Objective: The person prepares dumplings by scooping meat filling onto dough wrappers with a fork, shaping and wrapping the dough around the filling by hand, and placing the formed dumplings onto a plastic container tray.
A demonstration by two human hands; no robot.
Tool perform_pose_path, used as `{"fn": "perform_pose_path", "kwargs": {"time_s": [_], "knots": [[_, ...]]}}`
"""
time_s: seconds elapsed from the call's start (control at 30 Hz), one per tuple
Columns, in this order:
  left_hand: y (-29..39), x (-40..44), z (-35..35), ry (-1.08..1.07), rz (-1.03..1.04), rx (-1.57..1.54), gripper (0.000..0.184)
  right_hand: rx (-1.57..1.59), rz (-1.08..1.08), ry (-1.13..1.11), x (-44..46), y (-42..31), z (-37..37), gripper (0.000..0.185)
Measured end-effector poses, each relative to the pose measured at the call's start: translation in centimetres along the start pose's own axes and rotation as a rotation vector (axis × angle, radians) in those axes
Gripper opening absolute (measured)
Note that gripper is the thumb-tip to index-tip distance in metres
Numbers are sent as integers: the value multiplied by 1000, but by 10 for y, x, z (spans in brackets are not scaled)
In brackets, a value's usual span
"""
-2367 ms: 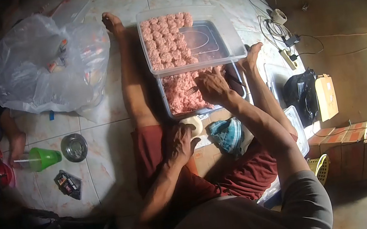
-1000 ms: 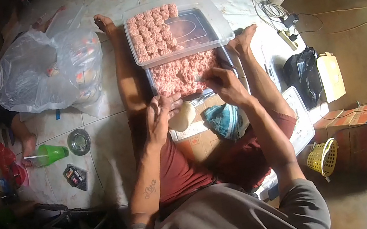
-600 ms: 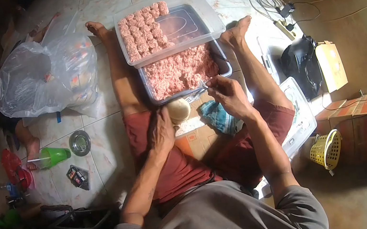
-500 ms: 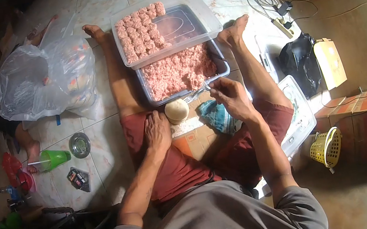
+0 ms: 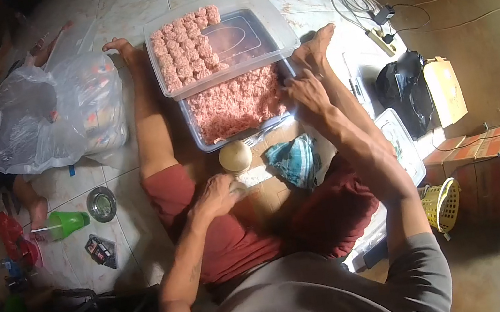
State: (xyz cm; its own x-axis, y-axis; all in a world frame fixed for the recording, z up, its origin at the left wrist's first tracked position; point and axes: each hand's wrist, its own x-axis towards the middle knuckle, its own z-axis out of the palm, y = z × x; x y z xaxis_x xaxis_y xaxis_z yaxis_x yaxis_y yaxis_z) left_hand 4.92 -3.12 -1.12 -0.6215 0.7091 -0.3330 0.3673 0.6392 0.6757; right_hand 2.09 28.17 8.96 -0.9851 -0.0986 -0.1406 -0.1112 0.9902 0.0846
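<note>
The right hand's (image 5: 308,93) fingers curl at the bluish plastic tub's (image 5: 218,144) right side, coarse pink mince (image 5: 234,102) just left of them; their hold cannot be told. The left hand's (image 5: 214,196) blurred fingers half-curl, grip unclear, the cream round block (image 5: 236,157) just beyond.

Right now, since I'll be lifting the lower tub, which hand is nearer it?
Right. The right hand is at the right edge of the lower tub; the left hand is by the left thigh, clear of the tub.
</note>
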Motion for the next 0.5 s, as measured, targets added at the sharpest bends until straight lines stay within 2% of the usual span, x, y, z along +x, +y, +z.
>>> {"fn": "perform_pose_path", "kwargs": {"time_s": [0.03,0.1,0.13,0.2,0.27,0.33,0.4,0.47,0.5], "knots": [[13,-8,-9,-5,-3,-7,31,9,-65,14,9,4,13,27],[31,-18,-17,82,202,-150,31,36,-150,-4,24,2,19,18],[32,-21,-12,83,198,-160,31,55,-170,-37,29,-3,15,15],[35,-25,-5,164,213,-389,29,121,-177,11,33,0,15,13],[35,-24,1,183,204,-512,29,436,-161,-251,38,4,-3,18],[29,-19,11,103,137,-682,27,477,-219,-254,40,8,7,17],[29,-11,22,108,131,-764,22,742,-199,-177,33,7,16,17],[22,5,38,125,150,-1232,18,840,-248,-78,30,14,36,19],[21,9,33,136,135,-1232,19,893,-191,-56,25,11,33,20]]}}
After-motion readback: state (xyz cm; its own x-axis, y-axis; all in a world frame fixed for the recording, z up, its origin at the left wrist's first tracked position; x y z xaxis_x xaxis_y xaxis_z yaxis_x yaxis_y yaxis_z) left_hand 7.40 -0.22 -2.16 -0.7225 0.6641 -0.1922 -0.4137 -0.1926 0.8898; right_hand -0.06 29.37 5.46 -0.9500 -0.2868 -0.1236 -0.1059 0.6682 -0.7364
